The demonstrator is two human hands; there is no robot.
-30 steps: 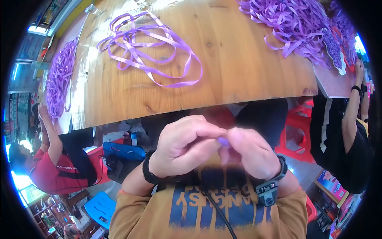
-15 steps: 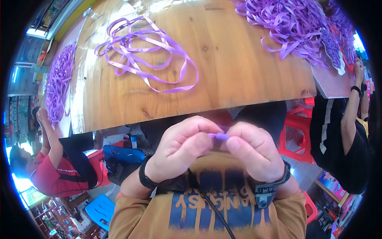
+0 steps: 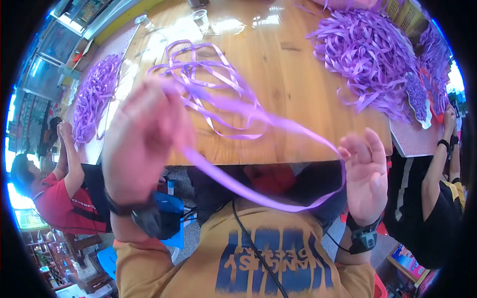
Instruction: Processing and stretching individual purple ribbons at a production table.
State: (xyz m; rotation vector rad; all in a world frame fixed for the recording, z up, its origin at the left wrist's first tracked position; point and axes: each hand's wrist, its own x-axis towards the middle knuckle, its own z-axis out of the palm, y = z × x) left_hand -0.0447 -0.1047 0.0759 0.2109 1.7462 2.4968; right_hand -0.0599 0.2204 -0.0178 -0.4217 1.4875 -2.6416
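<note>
Because the left grip (image 3: 146, 134) and right grip (image 3: 366, 179) stand well apart, one purple ribbon loop (image 3: 268, 202) hangs spread between them, its lower strand sagging. Left: blurred, apparently closed on the loop, both strands running into it. Right: fingers spread, palm bare, ribbon beside the fingertips, contact uncertain. Beyond the left grip, on the table (image 3: 298, 84): one loose ribbon coil (image 3: 238, 136). Beyond the right grip: tangled ribbon heap (image 3: 365, 54), seemingly set aside to leave working room.

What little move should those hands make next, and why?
Perhaps the left hand should lay the purple ribbon loop on the table: it holds one end, the other curves beside the open right hand, and similar loops lie there.
</note>
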